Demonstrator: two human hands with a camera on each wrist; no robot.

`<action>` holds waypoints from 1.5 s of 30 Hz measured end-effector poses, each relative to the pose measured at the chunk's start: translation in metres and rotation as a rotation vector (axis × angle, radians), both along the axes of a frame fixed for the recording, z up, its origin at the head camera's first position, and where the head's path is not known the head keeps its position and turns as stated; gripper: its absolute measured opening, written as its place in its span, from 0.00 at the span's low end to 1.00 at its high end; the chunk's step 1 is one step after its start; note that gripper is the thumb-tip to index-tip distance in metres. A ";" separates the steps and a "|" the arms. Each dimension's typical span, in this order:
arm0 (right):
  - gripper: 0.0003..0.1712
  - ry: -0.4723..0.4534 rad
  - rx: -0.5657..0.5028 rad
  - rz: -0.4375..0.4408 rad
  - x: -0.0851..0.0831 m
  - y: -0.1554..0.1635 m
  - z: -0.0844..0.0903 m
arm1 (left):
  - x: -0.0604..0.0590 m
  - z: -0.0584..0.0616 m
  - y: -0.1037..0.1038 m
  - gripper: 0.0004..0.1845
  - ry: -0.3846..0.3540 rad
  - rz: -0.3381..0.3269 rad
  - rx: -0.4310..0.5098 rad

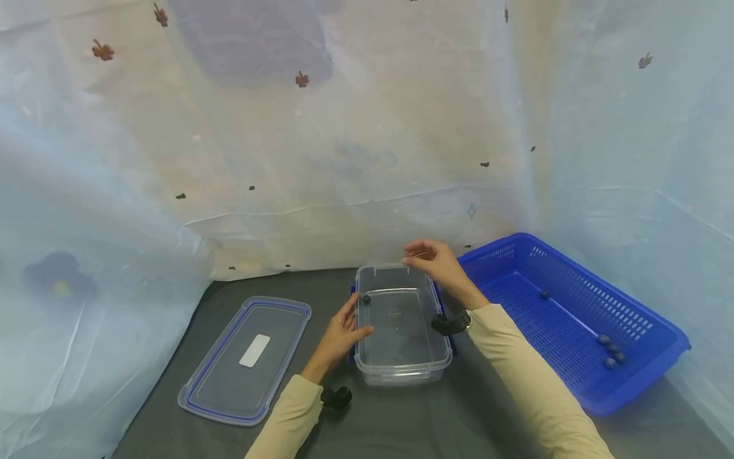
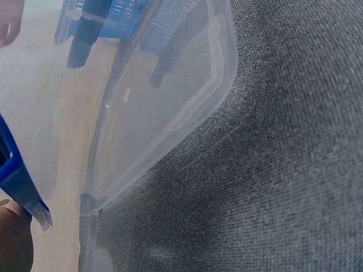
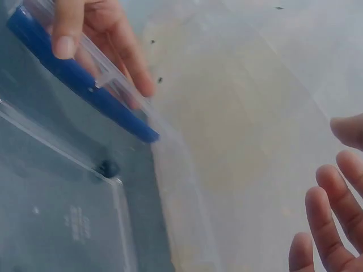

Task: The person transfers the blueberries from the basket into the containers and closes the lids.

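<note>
A clear plastic container (image 1: 401, 331) without its lid stands in the middle of the table, a blue latch (image 3: 79, 82) along its side. One small dark ball (image 1: 367, 298) lies inside, near the far left corner. My left hand (image 1: 339, 333) holds the container's left wall, thumb over the rim and fingers outside. Above the far right corner hovers my right hand (image 1: 432, 260); in the right wrist view its fingers (image 3: 324, 218) are spread apart from the thumb, with nothing between them.
A clear lid (image 1: 220, 376) with a blue seal and a white label (image 1: 255, 350) lies to the left. At the right, a blue perforated basket (image 1: 516, 306) holds several dark balls (image 1: 613, 354). Patterned sheeting (image 1: 367, 140) hangs behind the grey-covered table (image 1: 401, 421).
</note>
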State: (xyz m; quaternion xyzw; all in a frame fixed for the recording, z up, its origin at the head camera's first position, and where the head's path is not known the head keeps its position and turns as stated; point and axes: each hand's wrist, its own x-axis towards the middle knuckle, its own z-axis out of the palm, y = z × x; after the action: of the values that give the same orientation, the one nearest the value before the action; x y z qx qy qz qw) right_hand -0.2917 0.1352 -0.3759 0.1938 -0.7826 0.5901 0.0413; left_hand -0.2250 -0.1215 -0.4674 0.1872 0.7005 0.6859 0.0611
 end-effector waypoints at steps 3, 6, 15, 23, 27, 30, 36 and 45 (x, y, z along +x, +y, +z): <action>0.19 -0.003 -0.019 -0.021 0.003 0.014 0.006 | 0.003 0.004 0.000 0.45 0.003 -0.011 0.003; 0.19 0.015 -0.019 -0.045 0.006 0.029 0.012 | 0.003 0.004 -0.001 0.45 0.004 -0.011 0.012; 0.21 0.089 0.047 -0.190 0.013 0.089 0.018 | 0.003 0.005 -0.001 0.45 0.011 -0.011 0.001; 0.17 0.107 0.054 -0.309 0.018 0.139 0.012 | -0.005 -0.007 0.000 0.47 -0.010 -0.016 0.024; 0.16 0.104 0.077 -0.369 0.018 0.161 0.004 | -0.012 -0.019 -0.001 0.47 -0.002 -0.001 0.024; 0.15 0.085 0.102 -0.431 0.019 0.176 -0.004 | -0.012 -0.021 -0.002 0.47 0.007 0.002 0.021; 0.14 0.103 0.128 -0.523 0.021 0.196 -0.020 | -0.012 -0.021 -0.003 0.47 0.010 0.003 0.025; 0.24 0.042 0.296 -0.606 0.023 0.216 -0.044 | -0.012 -0.023 -0.002 0.46 0.011 0.001 0.034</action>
State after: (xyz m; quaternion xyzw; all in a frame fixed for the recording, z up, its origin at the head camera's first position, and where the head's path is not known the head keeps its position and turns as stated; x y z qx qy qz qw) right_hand -0.2687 0.3514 -0.4197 -0.0318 -0.8809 0.4268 0.2023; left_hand -0.2368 -0.1236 -0.4908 0.1914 0.6892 0.6967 0.0539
